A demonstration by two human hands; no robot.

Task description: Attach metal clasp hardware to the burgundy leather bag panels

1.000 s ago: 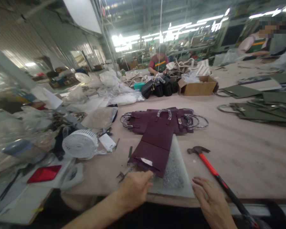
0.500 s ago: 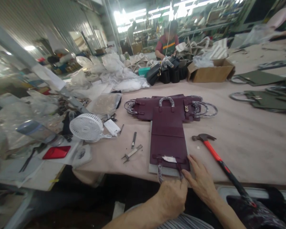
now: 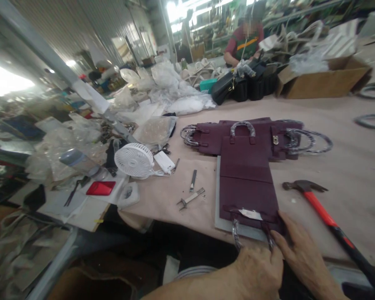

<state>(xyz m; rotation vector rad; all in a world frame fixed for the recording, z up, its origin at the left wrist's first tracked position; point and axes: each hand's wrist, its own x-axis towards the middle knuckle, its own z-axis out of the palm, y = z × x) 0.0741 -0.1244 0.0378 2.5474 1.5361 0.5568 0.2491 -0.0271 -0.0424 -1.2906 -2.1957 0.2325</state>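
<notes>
A plum leather handbag (image 3: 247,196) lies flat on a grey slab (image 3: 218,200), its metal-look handles pointing toward me. My left hand (image 3: 258,273) covers the lower end of the left handle (image 3: 236,235). My right hand (image 3: 304,252) has its spread fingers against the right handle (image 3: 269,236) and the bag's corner. Its grip is hidden. A white label (image 3: 250,214) sits near the bag's near edge. A red-handled hammer (image 3: 319,203) lies to the right of my right hand.
Several plum bags (image 3: 246,137) lie beyond the slab. To the left are a steel tool (image 3: 190,198), a white fan (image 3: 133,160) and a power bank (image 3: 164,161). Plastic bags (image 3: 165,77), black handbags (image 3: 240,88) and a cardboard box (image 3: 325,79) stand behind, near a co-worker (image 3: 243,41).
The bag, tilted on the slab a second ago, now lies straight with its handles toward me. Both hands have moved to those handles, and the view has swung to the left.
</notes>
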